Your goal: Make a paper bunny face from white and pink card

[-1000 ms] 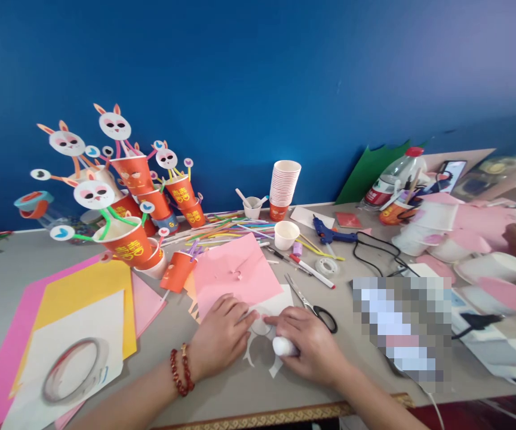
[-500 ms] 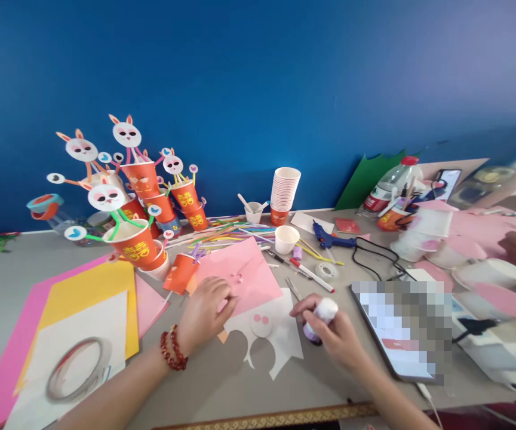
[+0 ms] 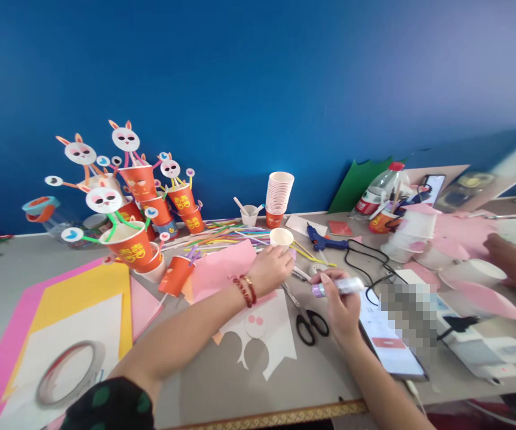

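Note:
My right hand (image 3: 345,310) is closed round a glue stick (image 3: 350,285) held nearly level, its purple end to the left. My left hand (image 3: 272,272) reaches across the pink paper, fingertips closed at a small purple cap (image 3: 293,254) just in front of a white paper cup (image 3: 281,237). Under my left forearm lies a cut white sheet (image 3: 280,334) with round gaps. A white paper disc (image 3: 255,325) with two pink ovals rests on it. Black-handled scissors (image 3: 312,327) lie between my hands.
Paper cups with rabbit faces (image 3: 128,248) stand at left, near coloured sheets and a tape roll (image 3: 70,373). Behind are pipe cleaners, stacked cups (image 3: 278,200) and a blue glue gun (image 3: 325,239). A tablet (image 3: 392,346) lies right. Another person's hand (image 3: 515,257) is at the far right.
My left hand has moved right and away from me, to the purple cap. My right hand has turned the glue stick from upright to nearly level, and the scissors' handles have come into view.

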`<state>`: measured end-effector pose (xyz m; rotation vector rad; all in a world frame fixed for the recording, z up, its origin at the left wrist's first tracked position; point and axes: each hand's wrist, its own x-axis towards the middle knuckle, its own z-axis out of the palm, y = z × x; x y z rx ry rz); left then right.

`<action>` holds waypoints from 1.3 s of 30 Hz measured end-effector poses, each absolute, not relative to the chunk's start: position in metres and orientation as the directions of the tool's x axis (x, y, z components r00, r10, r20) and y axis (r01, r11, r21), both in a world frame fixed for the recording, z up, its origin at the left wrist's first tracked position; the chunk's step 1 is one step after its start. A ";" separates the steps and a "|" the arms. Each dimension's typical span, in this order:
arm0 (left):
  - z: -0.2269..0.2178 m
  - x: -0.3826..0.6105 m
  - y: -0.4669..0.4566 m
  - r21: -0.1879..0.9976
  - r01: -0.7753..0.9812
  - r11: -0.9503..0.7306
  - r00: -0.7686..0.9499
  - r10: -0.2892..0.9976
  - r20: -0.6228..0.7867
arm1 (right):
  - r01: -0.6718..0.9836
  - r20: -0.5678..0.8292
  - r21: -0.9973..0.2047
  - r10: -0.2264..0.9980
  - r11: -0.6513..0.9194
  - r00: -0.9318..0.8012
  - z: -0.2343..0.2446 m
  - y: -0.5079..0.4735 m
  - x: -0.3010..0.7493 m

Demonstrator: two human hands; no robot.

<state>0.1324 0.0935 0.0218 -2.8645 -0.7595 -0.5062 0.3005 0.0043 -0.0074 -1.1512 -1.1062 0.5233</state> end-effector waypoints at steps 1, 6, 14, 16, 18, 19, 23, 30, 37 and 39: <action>0.022 0.144 0.100 -0.082 0.459 -0.885 0.847 0.408 0.340 | 0.191 0.430 -0.903 0.795 0.385 0.428 -0.009 0.003 0.300; 0.014 0.188 0.128 -0.196 0.345 -0.918 0.922 0.292 0.255 | 0.200 0.461 -0.887 0.763 0.417 0.453 -0.010 -0.004 0.300; 0.019 0.201 0.139 -0.154 0.366 -0.918 0.918 0.329 0.221 | 0.226 0.455 -0.890 0.804 0.396 0.382 -0.006 -0.006 0.301; 0.034 0.195 0.134 -0.103 0.374 -0.921 0.903 0.337 0.266 | 0.268 0.444 -0.891 0.829 0.367 0.339 -0.006 -0.006 0.302; 0.049 0.184 0.125 -0.035 0.390 -0.920 0.876 0.359 0.322 | 0.336 0.406 -0.889 0.875 0.311 0.264 -0.008 -0.006 0.302; 0.054 0.176 0.118 0.006 0.403 -0.915 0.857 0.379 0.348 | 0.373 0.381 -0.884 0.898 0.283 0.222 -0.009 -0.007 0.302; 0.056 0.137 0.085 0.836 0.186 -0.517 0.597 0.735 0.322 | 0.517 0.331 -0.815 0.943 0.262 0.045 -0.011 -0.009 0.293; 0.041 0.093 0.039 0.998 -0.058 -0.002 0.608 0.793 0.037 | 0.638 0.352 -0.684 0.926 0.353 -0.134 -0.011 -0.011 0.278; 0.041 0.096 0.031 0.995 -0.037 -0.091 0.568 0.818 0.096 | 0.726 0.404 -0.556 0.895 0.404 -0.189 -0.011 -0.010 0.278; 0.040 0.098 0.029 0.984 0.013 -0.175 0.570 0.810 0.137 | 0.746 0.408 -0.522 0.889 0.412 -0.206 -0.013 -0.010 0.279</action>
